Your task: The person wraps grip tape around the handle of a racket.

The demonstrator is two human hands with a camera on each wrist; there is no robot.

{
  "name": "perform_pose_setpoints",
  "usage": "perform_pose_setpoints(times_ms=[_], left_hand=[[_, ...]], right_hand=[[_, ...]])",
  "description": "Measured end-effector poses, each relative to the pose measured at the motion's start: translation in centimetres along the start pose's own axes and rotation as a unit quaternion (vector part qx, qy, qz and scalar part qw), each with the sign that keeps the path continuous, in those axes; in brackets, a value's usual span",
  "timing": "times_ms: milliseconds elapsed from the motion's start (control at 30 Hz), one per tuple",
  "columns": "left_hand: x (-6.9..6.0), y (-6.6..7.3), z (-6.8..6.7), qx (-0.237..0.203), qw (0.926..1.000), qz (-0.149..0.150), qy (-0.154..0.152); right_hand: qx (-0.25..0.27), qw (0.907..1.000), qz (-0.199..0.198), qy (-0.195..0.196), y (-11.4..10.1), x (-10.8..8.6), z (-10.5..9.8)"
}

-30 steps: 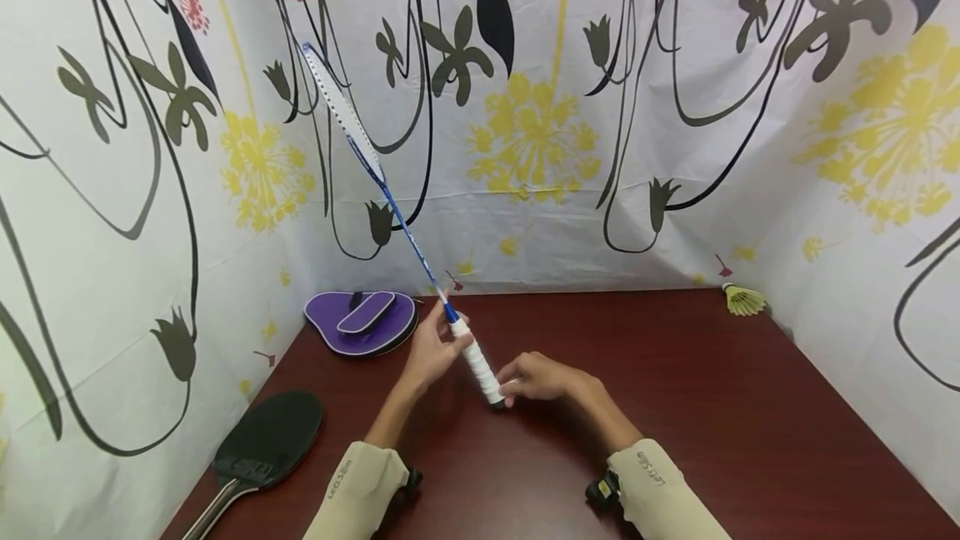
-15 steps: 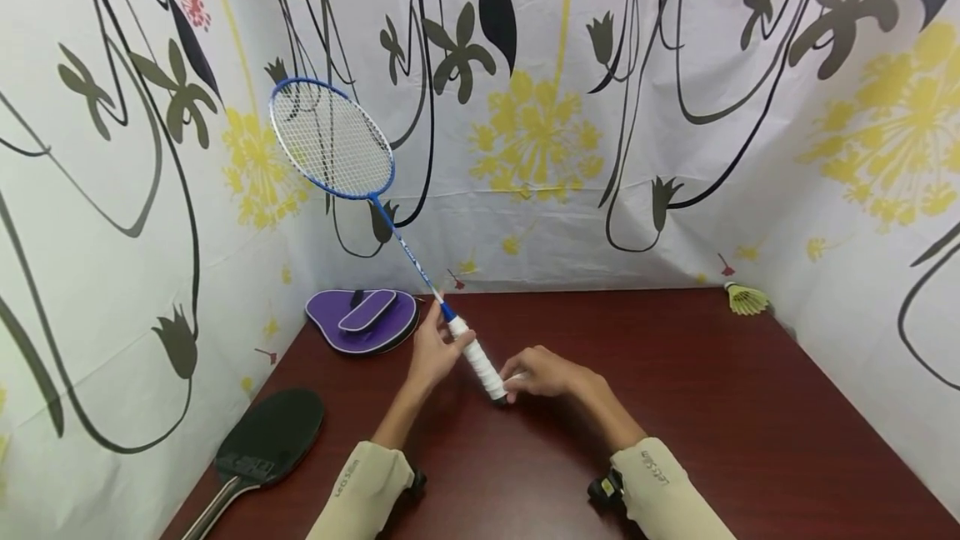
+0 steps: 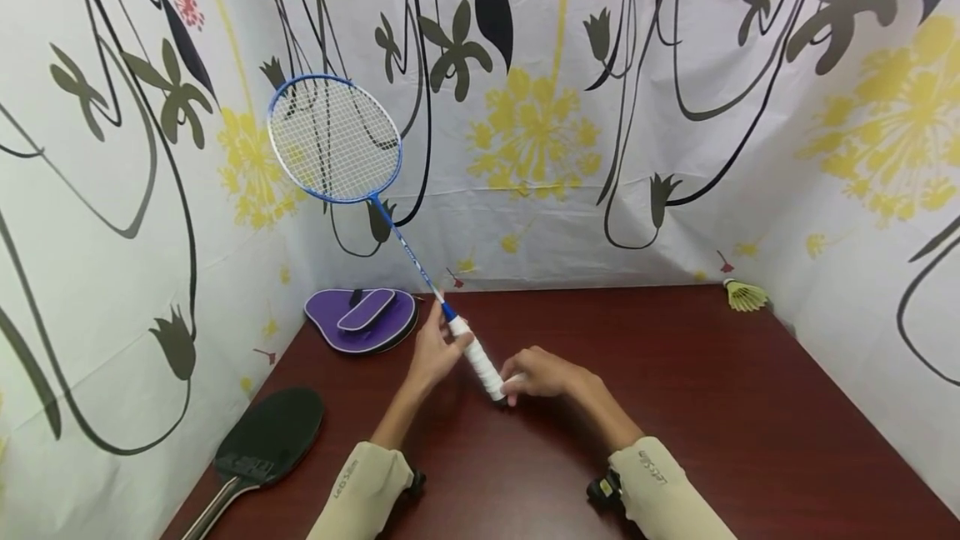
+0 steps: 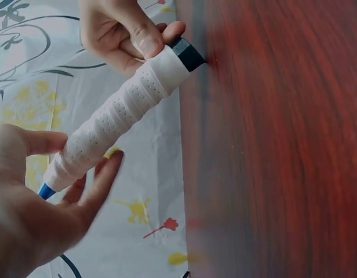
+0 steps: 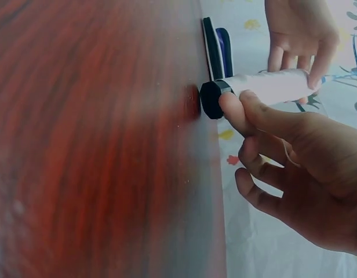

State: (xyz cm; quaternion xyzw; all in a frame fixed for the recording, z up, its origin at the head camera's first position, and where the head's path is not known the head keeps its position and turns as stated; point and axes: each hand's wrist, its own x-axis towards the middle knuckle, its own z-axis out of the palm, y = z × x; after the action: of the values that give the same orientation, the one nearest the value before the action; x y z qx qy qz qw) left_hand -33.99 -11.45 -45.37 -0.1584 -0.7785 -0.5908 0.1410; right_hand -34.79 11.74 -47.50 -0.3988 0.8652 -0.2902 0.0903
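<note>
A blue-and-white badminton racket (image 3: 408, 252) leans up and to the left, its strung head against the patterned backdrop. White perforated overgrip tape (image 4: 112, 113) wraps its handle, and the black butt cap (image 5: 211, 99) sits close to the tabletop. My left hand (image 3: 435, 352) holds the upper end of the handle between thumb and fingers. At the butt end, my right hand (image 3: 543, 373) pinches the overgrip tape with thumb and forefinger; its other fingers (image 5: 262, 168) are loosely bent. A short pale bit of tape shows by the right fingers in the head view.
A black table tennis bat (image 3: 270, 436) lies at the left edge of the dark red table (image 3: 637, 332). Behind it is a purple bat case (image 3: 360, 322). A yellow shuttlecock (image 3: 745, 296) lies at the far right corner. Patterned cloth (image 3: 540, 240) surrounds the table.
The racket has turned about its shaft: its head was seen edge-on and now shows its strung face. Both hands have stayed at about the same places on the handle.
</note>
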Motion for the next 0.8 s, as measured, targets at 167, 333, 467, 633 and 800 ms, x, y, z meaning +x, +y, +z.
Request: perform_pose_setpoints(times_ms=[167,333,467,633,800], left_hand=[[0.4,-2.1,0.4,0.021,0.9995,0.001,0.024],[0.5,-2.0,0.4,-0.006,0.9998,-0.007,0.018],[0.5,-1.9,0.1,-0.016,0.9997,-0.015,0.012],[0.6,-1.8,-0.1,-0.031,0.9995,-0.009,-0.005],[0.6,-1.8,0.1,-0.037,0.9993,-0.002,-0.010]], right_hand=[[-0.011,0.9999,0.000,0.011,0.1,0.1,-0.1],[-0.003,1.0000,0.006,-0.002,0.4,-0.4,-0.4],[0.010,0.9997,0.013,-0.018,0.5,-0.6,-0.6],[0.022,0.9993,0.022,-0.019,0.3,-0.4,-0.5],[0.022,0.9996,0.012,-0.015,0.2,-0.3,-0.3]])
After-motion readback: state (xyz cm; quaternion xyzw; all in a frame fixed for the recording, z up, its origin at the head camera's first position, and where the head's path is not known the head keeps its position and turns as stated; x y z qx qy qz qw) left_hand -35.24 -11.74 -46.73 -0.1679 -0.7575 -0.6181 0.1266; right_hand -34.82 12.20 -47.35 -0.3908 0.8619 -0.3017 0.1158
